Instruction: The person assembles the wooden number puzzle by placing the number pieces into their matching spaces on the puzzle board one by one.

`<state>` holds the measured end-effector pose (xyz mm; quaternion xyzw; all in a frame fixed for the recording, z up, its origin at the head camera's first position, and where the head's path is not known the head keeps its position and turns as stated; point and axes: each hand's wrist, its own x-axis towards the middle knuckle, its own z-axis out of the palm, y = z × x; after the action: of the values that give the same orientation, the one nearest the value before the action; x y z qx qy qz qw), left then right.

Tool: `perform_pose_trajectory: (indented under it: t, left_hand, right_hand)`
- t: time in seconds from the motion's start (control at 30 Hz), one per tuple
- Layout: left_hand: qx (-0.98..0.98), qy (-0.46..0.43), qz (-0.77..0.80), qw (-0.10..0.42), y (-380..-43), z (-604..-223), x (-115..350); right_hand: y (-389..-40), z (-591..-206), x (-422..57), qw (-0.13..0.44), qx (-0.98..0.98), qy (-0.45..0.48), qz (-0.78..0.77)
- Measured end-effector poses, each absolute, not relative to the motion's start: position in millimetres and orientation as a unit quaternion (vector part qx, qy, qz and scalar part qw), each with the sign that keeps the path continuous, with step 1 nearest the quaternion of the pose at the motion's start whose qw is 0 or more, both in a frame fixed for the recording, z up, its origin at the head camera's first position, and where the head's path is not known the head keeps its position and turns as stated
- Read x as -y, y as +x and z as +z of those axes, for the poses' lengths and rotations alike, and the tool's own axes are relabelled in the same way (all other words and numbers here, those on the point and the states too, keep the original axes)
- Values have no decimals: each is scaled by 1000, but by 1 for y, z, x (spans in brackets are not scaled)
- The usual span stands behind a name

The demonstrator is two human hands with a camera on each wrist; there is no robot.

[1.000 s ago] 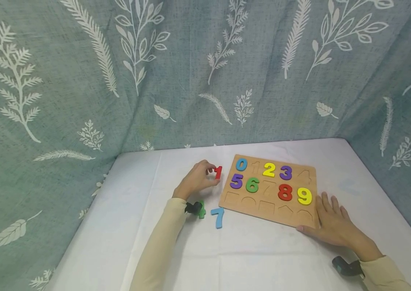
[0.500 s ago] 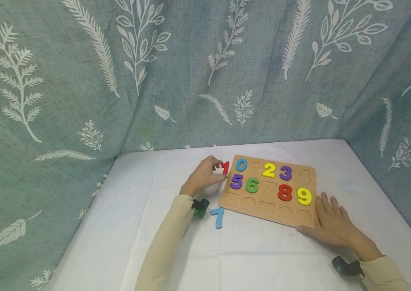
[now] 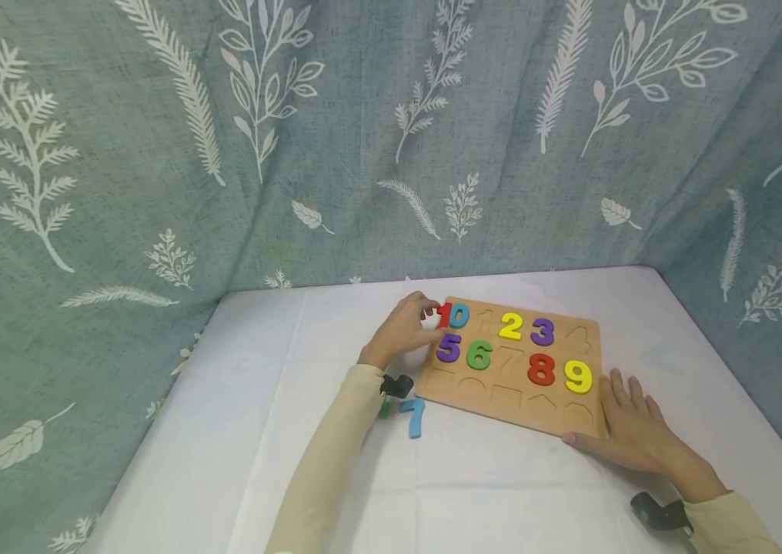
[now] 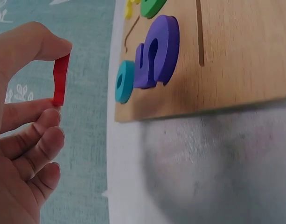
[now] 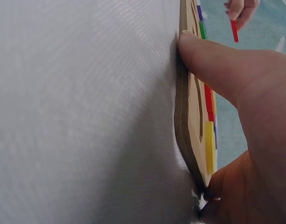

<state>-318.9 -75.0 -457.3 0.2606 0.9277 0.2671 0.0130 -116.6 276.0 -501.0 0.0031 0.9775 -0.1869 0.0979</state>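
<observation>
Between thumb and finger, my left hand (image 3: 406, 329) pinches a red number 1 piece (image 4: 61, 80). The piece is held in the air above the left edge of the wooden number board (image 3: 474, 400), in front of the blue 0 (image 3: 459, 315) in the head view. A purple 5 (image 4: 165, 50) lies close by on the board. My right hand (image 3: 640, 427) rests against the board's near right corner, fingers spread along the right edge and thumb (image 5: 217, 65) touching the front edge. The outlined slots for 1 (image 3: 485, 321), 4 and 7 hold no piece.
A blue 7 (image 3: 414, 418) lies on the white cloth before the board. Partly hidden under the left wrist camera is a green piece (image 3: 385, 408). Several coloured numbers, such as the yellow 9 (image 3: 578, 377), sit on the board. A patterned curtain (image 3: 363, 154) stands behind the table.
My left hand has carried the red 1 to the right, from beside the board to over its left edge. The right hand has stayed at its corner.
</observation>
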Motion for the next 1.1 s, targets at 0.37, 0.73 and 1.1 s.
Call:
perform_pose_trajectory:
  t: [0.37, 0.73, 1.1]
  left_hand:
    - [-924, 280, 261, 14, -327, -457, 59]
    - [-923, 283, 259, 20, -333, -459, 43]
    - [-920, 304, 247, 16, -335, -460, 28]
  right_hand:
    - [-118, -501, -277, 97, -979, 4, -181]
    - [-116, -502, -277, 84, -980, -5, -182]
    - [-116, -505, -277, 82, -981, -2, -175]
